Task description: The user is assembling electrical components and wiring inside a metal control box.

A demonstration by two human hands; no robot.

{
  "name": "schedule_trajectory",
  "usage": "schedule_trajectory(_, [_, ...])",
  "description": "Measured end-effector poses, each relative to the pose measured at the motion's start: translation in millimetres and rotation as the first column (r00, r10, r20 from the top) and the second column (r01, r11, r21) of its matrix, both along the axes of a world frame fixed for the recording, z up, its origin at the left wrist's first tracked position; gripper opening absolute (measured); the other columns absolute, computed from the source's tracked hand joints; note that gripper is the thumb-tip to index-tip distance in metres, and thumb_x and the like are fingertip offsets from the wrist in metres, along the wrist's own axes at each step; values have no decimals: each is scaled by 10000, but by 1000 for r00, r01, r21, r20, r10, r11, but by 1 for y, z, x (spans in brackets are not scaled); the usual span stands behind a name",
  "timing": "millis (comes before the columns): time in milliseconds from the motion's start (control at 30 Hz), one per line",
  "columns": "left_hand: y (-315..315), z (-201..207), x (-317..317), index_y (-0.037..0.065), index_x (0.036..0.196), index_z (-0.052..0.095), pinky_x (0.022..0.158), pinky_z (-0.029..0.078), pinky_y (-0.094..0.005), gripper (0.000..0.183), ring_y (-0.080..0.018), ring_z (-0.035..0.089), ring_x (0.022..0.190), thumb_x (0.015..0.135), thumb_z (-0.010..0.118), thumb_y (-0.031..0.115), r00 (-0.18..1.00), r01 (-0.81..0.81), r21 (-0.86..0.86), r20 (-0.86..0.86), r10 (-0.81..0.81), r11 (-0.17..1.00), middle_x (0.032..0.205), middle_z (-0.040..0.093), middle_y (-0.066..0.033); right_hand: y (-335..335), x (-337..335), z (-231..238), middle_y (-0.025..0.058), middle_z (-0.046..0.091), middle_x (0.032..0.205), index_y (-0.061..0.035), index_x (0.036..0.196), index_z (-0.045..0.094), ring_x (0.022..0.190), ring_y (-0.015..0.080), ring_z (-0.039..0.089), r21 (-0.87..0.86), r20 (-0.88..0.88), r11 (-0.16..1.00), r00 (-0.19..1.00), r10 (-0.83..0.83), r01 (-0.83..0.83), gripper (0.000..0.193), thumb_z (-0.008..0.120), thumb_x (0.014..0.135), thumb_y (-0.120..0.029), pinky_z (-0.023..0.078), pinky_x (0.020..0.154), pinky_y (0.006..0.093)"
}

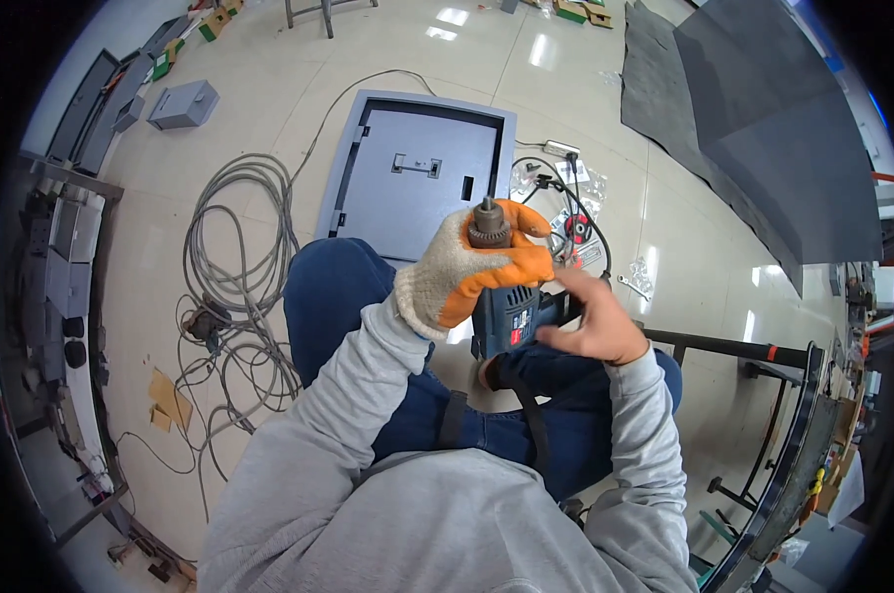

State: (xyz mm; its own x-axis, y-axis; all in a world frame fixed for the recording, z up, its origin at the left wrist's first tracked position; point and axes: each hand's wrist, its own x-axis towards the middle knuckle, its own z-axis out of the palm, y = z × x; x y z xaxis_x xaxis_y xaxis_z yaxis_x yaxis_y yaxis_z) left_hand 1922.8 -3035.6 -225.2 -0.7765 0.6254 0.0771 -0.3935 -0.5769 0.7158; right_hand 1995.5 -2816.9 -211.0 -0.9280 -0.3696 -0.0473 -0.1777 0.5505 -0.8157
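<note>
the power drill (511,321) is held upright above the lap, between the knees, its chuck (488,225) pointing up. the gloved left hand (471,262) has its grip wrapped around the drill just by the chuck. the bare right hand (605,324) is beside the body, thumb and forefinger spread wide; whether it touches the drill, i cannot tell. beyond the knees a gray metal cabinet (417,212) lies on the tiled floor (269,109), with looped gray cable (287,222) to its left and clear plastic bags (595,188) to its right.
</note>
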Motion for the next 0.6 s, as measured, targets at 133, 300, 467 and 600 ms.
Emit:
schedule_trajectory(133, [-4, 1, -5, -27, 1169, 582, 779, 558, -311, 418, -205, 682, 780, 796, 755, 52, 997, -19, 5, 68, 19, 1000, 874, 674, -127, -8, 5, -1, 148, 678, 1118, 29, 1222, 647, 970, 252, 585, 89, -76, 994, 995, 64, -58, 610, 821, 646, -68, 450, 905, 342])
schedule_trajectory(300, [-8, 2, -9, -30, 1160, 585, 758, 566, -300, 418, -193, 679, 772, 800, 774, 71, 991, -76, -22, 105, 78, 997, 855, 669, -132, -15, 4, -3, 148, 681, 1086, 38, 1195, 659, 920, 236, 580, 16, -147, 1000, 989, 23, -21, 564, 827, 667, -70, 460, 865, 323])
schedule_trajectory(467, [-9, 7, -10, -37, 1145, 594, 747, 566, -305, 379, -192, 671, 749, 822, 756, 80, 995, -60, -43, 73, 63, 997, 802, 661, -123, -9, -5, -16, 133, 686, 972, 39, 1136, 685, 794, 207, 562, -147, 15, 989, 1000, -27, 29, 428, 794, 737, -75, 463, 771, 295])
schedule_trajectory(600, [-9, 9, -6, -45, 1146, 589, 761, 559, -318, 363, -215, 675, 755, 840, 731, 88, 999, 26, -67, 22, -25, 997, 766, 655, -114, -4, -5, -24, 113, 679, 872, 37, 1081, 705, 695, 176, 527, -250, 294, 959, 954, -53, 130, 315, 757, 794, -80, 447, 690, 273])
